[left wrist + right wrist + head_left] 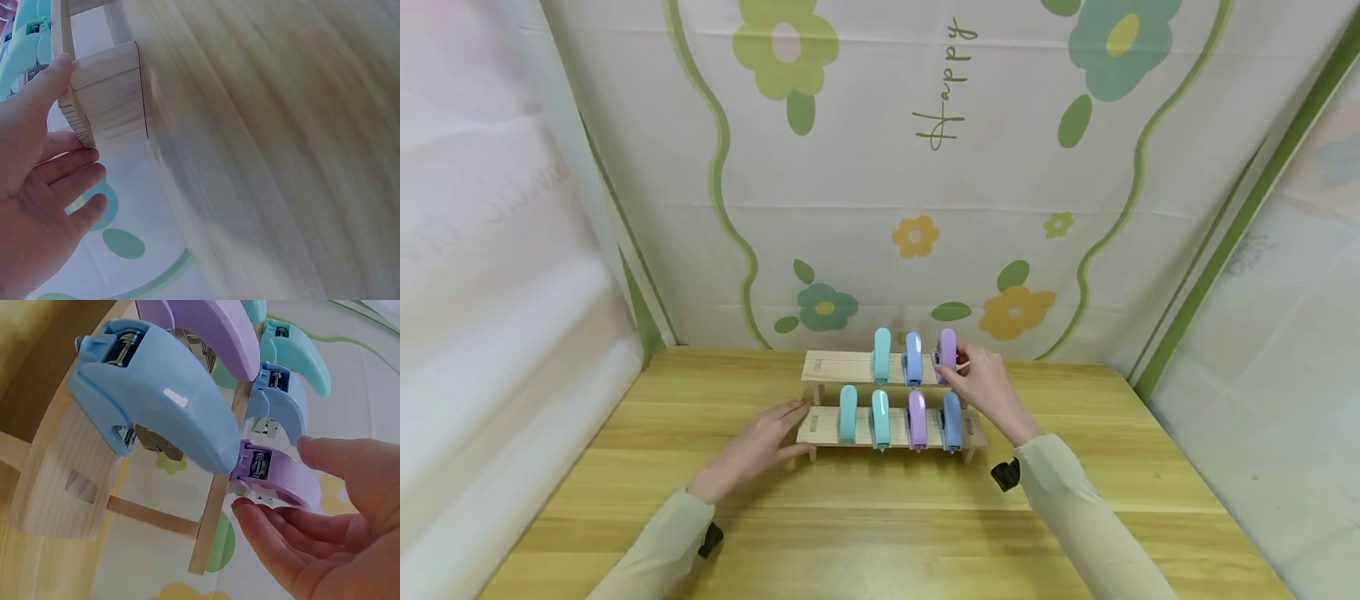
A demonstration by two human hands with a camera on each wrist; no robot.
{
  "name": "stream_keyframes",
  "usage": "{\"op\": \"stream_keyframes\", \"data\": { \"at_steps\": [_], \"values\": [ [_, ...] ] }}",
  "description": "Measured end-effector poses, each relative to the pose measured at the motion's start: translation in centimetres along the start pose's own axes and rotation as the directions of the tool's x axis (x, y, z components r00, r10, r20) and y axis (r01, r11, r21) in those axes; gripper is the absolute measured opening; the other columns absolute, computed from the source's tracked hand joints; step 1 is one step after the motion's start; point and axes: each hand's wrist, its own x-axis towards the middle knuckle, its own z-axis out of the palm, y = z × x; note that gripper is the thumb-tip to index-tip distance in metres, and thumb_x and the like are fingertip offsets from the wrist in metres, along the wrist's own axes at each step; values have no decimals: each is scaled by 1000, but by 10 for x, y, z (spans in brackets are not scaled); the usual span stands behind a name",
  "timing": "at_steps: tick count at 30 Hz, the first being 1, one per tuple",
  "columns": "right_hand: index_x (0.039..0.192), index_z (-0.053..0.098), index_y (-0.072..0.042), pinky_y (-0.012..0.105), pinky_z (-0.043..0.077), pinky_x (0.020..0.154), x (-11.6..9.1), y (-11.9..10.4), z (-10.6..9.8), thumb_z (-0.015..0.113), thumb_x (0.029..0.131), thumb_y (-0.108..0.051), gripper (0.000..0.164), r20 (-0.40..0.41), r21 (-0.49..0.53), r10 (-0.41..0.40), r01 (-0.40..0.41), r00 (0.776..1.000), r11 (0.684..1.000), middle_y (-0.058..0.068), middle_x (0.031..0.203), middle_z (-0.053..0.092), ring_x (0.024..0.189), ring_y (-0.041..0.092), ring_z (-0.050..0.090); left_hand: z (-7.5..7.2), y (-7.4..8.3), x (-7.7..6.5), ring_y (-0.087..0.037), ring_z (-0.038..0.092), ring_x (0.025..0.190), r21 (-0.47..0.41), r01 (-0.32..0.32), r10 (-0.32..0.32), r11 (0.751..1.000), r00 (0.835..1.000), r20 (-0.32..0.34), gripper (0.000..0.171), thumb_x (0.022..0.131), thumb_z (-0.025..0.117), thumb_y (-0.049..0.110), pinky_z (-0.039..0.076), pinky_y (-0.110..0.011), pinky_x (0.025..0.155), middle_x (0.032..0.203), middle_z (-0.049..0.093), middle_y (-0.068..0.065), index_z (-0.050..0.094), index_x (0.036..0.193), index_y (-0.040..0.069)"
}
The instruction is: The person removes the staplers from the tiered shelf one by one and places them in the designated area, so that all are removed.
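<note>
Small staplers in teal, blue and purple stand in two rows on a two-step wooden rack (pixel 838 364). My right hand (pixel 992 383) is at the right end of the upper row. There its thumb and fingers pinch the purple stapler (pixel 290 478) from both sides. Beside that one stands a blue stapler (pixel 913 358), then a teal stapler (pixel 882 354). My left hand (pixel 760 442) holds the left end of the lower step (pixel 75 119), thumb at the front edge and a fingertip at the back corner.
On the lower step stand two teal staplers, a purple stapler (pixel 917 419) and a blue stapler (pixel 162 394), the last close to my right hand. The rack stands on a wooden table (pixel 880 533) near its back edge. Floral cloth (pixel 850 167) hangs behind and at both sides.
</note>
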Motion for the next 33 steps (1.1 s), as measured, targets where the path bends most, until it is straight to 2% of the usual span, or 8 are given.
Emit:
{"op": "stream_keyframes", "data": {
  "at_steps": [19,33],
  "values": [
    [100,69,4,29,63,61,3,-8,1,72,91,-22,29,-25,-21,59,-60,998,998,20,94,75,82,29,74,-1,1,1,-42,56,128,-16,17,-17,1000,1000,5,71,86,76,35,52,-51,106,141,55,-27,52,137,-8],
    [90,70,1,22,53,49,5,-7,5,73,90,-25,26,-25,-39,86,-87,996,995,16,81,74,58,14,62,2,-2,0,-42,57,127,-16,6,-6,1000,1000,3,71,87,76,34,52,-50,105,140,55,-28,52,138,-8]
  ]
}}
